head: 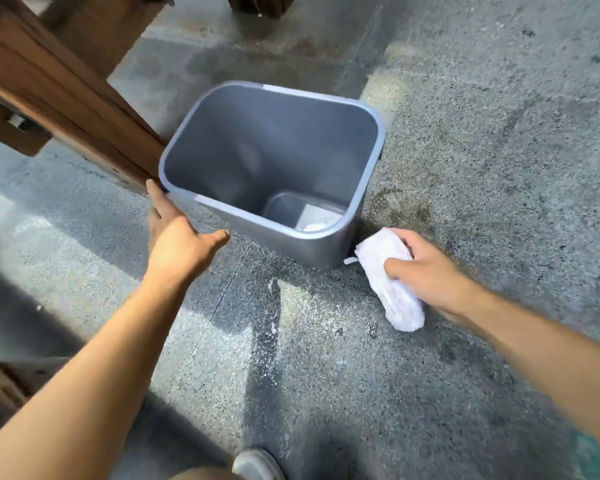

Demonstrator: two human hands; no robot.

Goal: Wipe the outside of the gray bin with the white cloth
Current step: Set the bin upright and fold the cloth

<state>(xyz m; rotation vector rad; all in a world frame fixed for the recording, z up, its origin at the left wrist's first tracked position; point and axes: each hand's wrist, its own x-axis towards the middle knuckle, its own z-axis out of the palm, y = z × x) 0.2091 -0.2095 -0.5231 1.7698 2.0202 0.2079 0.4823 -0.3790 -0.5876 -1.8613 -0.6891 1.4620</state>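
Observation:
The gray bin [312, 242] stands upright on the concrete floor, open top toward me, empty inside. My left hand [175, 233] is spread open at the bin's near left corner, its fingertips touching the rim. My right hand [426, 268] grips the folded white cloth [387, 271] just right of the bin's near right corner, low by its base. The cloth's front end lies close to the bin's outer wall; whether it touches is unclear.
A brown wooden beam [66, 95] runs diagonally on the left, right against the bin's left corner. A dark wooden post [257, 5] stands at the far top. My shoe [257, 464] shows at the bottom. A dark stain [395, 209] marks the floor beside the bin.

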